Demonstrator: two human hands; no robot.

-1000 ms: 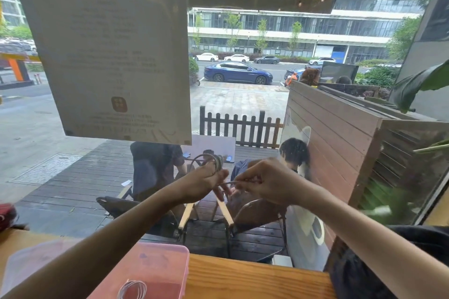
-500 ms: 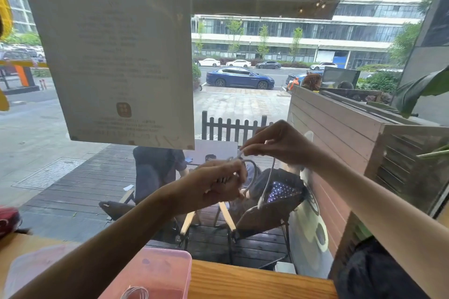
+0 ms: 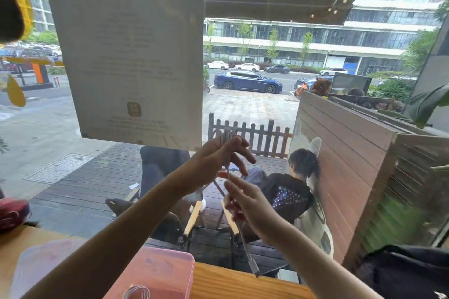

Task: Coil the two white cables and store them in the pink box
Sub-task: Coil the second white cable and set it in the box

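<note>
My left hand [image 3: 218,160] is raised in front of the window and holds a coil of white cable [image 3: 226,143] wound around its fingers. Just below it, my right hand [image 3: 245,201] pinches the loose tail of that cable. The tail hangs down past my wrist and ends in a plug [image 3: 254,268] above the counter. The pink box [image 3: 170,264] stands open at the bottom, under my left forearm. A second coiled white cable [image 3: 136,292] lies inside it, partly cut off by the frame edge.
A wooden counter [image 3: 243,284] runs along the window. A clear lid [image 3: 41,264] lies left of the box, a red object [image 3: 12,213] at far left, and a dark bag [image 3: 408,272] at right. A paper notice [image 3: 131,51] hangs on the glass.
My right hand dropped from above my left hand to below it, pulling the cable tail down. My left hand rose with the coil, and the plug now dangles free.
</note>
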